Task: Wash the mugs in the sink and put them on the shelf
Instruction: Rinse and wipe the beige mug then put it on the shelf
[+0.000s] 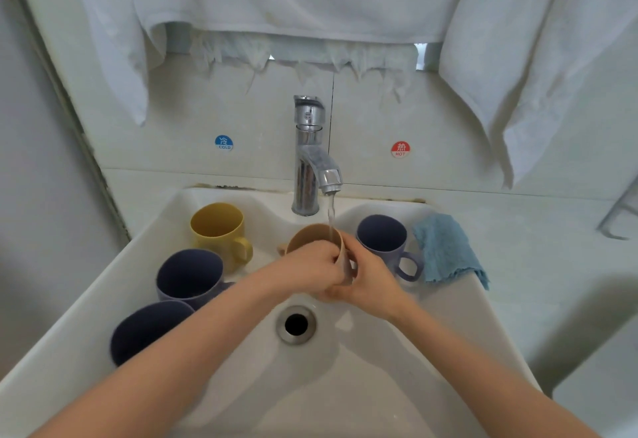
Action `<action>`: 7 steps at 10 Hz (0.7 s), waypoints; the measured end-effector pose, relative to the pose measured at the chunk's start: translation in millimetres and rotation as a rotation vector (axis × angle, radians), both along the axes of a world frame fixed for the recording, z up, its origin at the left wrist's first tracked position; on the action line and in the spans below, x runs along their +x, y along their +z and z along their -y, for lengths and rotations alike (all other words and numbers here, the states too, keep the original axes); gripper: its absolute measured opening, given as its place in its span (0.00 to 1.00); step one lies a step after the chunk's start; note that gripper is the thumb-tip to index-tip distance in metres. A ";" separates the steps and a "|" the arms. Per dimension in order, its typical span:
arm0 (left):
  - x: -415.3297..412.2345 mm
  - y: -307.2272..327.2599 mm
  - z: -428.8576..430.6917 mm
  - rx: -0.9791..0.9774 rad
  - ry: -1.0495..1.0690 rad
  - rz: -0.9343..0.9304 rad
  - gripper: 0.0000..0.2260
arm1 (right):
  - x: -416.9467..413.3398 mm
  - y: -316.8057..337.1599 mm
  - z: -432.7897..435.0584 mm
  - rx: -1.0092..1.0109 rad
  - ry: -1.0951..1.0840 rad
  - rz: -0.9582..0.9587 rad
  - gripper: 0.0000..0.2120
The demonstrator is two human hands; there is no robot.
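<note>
— What fills your view?
— I see the white sink (448, 316) across the lower frame, with the tap (310, 161) running at centre.
— And the mug?
— The tan mug (312, 234) is mid-frame under the stream. The left hand (307, 265) and right hand (374, 285) hold it, fingers curled round its rim and side.

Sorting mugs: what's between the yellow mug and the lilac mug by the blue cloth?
Head view: the beige mug, gripped by left hand and right hand under the running water.
</note>
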State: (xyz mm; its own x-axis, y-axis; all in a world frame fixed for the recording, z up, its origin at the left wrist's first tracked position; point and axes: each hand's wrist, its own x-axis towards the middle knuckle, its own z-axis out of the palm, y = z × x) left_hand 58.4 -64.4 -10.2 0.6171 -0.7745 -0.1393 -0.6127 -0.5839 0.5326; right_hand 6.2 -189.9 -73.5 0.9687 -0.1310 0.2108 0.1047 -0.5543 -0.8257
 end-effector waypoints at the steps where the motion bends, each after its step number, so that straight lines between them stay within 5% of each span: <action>1: -0.8 0.4 12.9 -0.197 0.162 -0.204 0.11 | -0.2 0.7 -0.8 -0.001 -0.044 -0.020 0.32; 2: -4.2 12.4 16.8 -0.437 0.293 -0.379 0.51 | -0.1 0.6 0.1 -0.015 -0.068 -0.025 0.30; 3: 0.3 -9.1 32.1 0.037 0.032 -0.047 0.42 | -1.5 3.0 2.5 -0.005 -0.071 -0.049 0.25; 4: -19.8 -11.1 29.6 0.479 -0.017 0.348 0.17 | -2.7 8.2 6.0 -0.012 -0.040 -0.042 0.32; 6: 1.0 11.9 2.0 0.486 -0.125 0.258 0.08 | -0.2 3.7 -0.6 -0.058 -0.030 -0.029 0.39; 7: 0.9 8.0 12.7 0.120 0.003 -0.148 0.07 | -1.3 6.8 0.8 -0.057 -0.052 -0.028 0.36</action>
